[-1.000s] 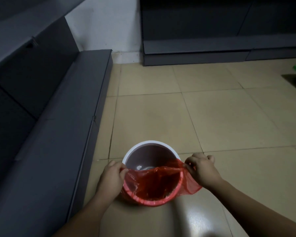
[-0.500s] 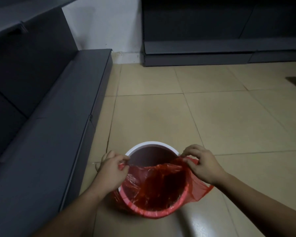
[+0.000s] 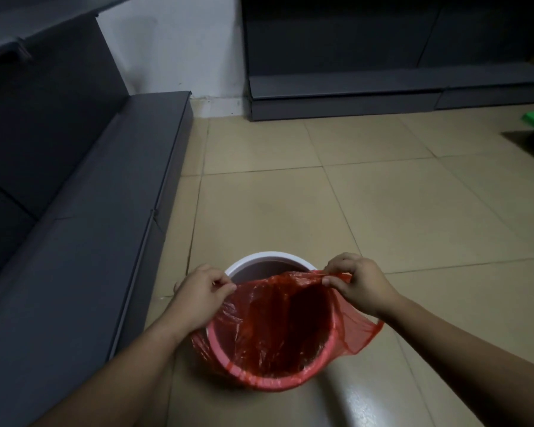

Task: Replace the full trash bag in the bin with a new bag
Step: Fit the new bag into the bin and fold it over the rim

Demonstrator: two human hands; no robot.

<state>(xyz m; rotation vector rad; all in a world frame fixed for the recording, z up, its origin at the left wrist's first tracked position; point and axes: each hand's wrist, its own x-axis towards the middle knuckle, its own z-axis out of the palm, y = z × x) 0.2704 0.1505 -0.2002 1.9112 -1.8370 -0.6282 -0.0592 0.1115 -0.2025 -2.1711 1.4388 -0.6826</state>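
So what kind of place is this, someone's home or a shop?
Probably an emptied shop or stockroom, though I can't be sure: bare dark grey display shelving lines two walls, the floor is plain beige tile, and no furniture shows.

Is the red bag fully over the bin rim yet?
Partly: red bag wraps the near rim; far bin rim is bare white.
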